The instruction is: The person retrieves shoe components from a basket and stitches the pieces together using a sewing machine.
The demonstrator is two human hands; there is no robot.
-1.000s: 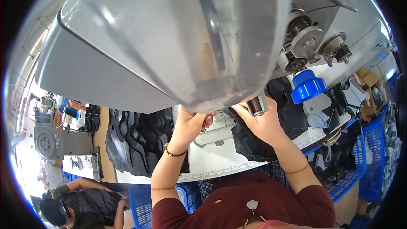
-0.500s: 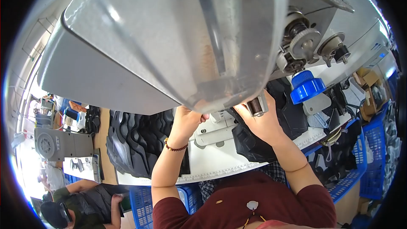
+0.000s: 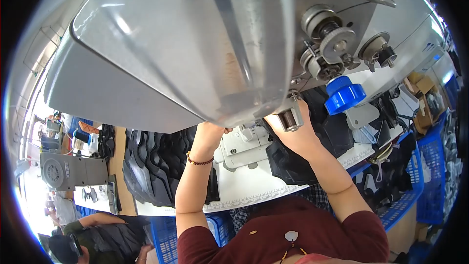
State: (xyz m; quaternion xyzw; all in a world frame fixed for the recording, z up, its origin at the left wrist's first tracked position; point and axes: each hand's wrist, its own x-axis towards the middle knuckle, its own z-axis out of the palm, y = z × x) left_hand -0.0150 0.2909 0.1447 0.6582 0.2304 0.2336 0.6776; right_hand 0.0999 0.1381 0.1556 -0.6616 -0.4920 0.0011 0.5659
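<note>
A large grey sewing machine (image 3: 122, 88) fills the upper view and covers the work point. My left hand (image 3: 209, 136) reaches under the machine head from the left; a sliver of curled fingertip shows, and the other fingers are hidden. My right hand (image 3: 295, 132) lies beneath the head on the right, beside a dark bobbin-like spool (image 3: 289, 119) in a metal holder, its fingers covered by the machine. Between the hands is the pale machine bed (image 3: 242, 152). Black shaped pieces (image 3: 290, 166) lie under and beside my right hand. Whatever either hand holds is out of sight.
Overlapping black pieces (image 3: 156, 166) cover the table's left side. A blue knob (image 3: 345, 97) juts from the machine. A ruler strip (image 3: 264, 195) edges the white table. Blue baskets (image 3: 403, 210) stand at right. Another person (image 3: 105, 239) sits at lower left.
The machine's knob and spool appear shifted left in the view. Both my hands sit slightly further left, and fewer left fingers show. The other person's arm has moved.
</note>
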